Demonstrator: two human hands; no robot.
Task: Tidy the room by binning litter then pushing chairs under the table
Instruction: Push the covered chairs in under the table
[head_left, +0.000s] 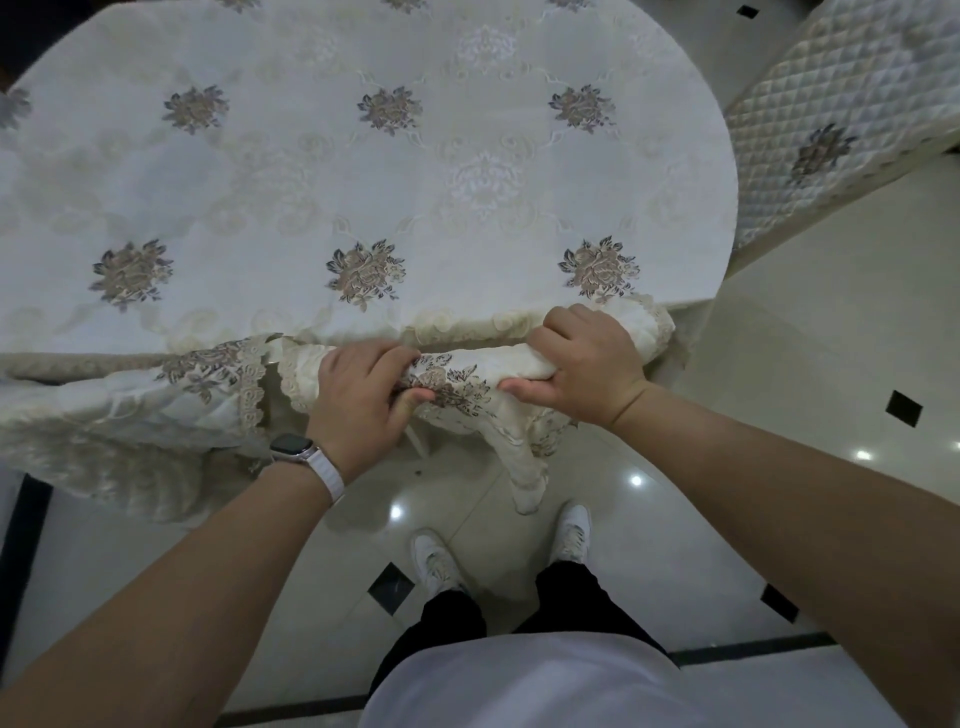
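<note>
A chair back (483, 374) in a cream floral cover stands against the near edge of the table (363, 182). The seat is hidden beneath the tabletop and its hanging cloth. My left hand (358, 400), with a watch on the wrist, grips the left part of the chair back's top. My right hand (587, 364) grips the right part, fingers curled over the far side. The table wears a pale cloth with flower motifs. No litter shows on it.
A second chair (831, 119) with a quilted floral cover stands at the upper right, apart from the table. The floor is glossy pale tile with small black insets (904, 409). My feet in white shoes (436, 564) stand just behind the chair.
</note>
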